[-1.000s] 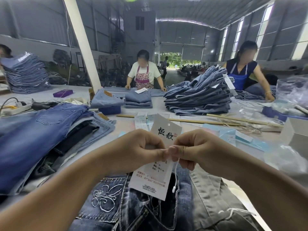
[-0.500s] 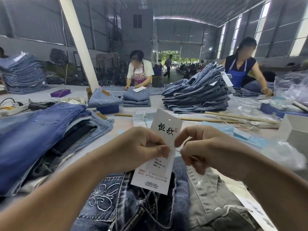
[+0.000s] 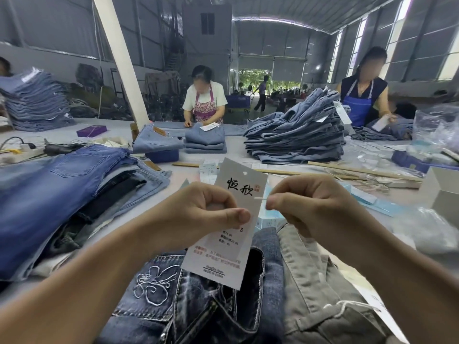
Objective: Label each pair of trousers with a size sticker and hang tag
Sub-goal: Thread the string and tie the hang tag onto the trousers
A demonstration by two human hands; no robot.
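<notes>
White hang tag pinched in our left hand above the jeans, our right hand pinching its string, not yet attached; no size sticker shows.

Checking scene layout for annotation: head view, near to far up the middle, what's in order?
Embroidered dark jeans → hang tag pinched by left hand → folded jeans stack → worker in floral apron → open doorway.

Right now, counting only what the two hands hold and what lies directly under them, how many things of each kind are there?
hang tag: 1
white fastener: 1
pairs of trousers: 2, the dark embroidered jeans and the grey trousers
Total: 4
</notes>
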